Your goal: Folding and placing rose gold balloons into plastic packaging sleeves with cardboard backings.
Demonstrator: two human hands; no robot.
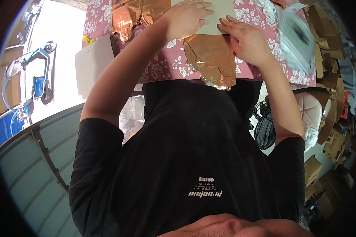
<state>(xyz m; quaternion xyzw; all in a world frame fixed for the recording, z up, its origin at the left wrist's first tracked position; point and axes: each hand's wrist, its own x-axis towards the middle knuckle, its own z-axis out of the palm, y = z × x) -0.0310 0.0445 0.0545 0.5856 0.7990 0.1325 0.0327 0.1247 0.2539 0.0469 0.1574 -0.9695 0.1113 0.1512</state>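
My left hand (188,19) lies with outstretched fingers on the left part of a pale beige sheet (219,21) at the top of the view. On the sheet's right edge my right hand (249,41) rests, its fingers stretched out too. A flat, shiny copper-coloured foil piece (211,59) with wavy edges, like a deflated foil balloon, comes out from under the sheet toward me. Its near end reaches the table edge. Similar copper foil (126,17) lies beyond my left forearm. The sheet's far end is cut off by the frame.
The table has a pink cloth with white roses (172,63). Clear plastic bags (296,43) and white string (268,12) lie at its right. A pale board (93,65) stands at the left edge. Cardboard boxes (324,23) and a white stool (307,106) are right; a blue scooter (39,75) is left.
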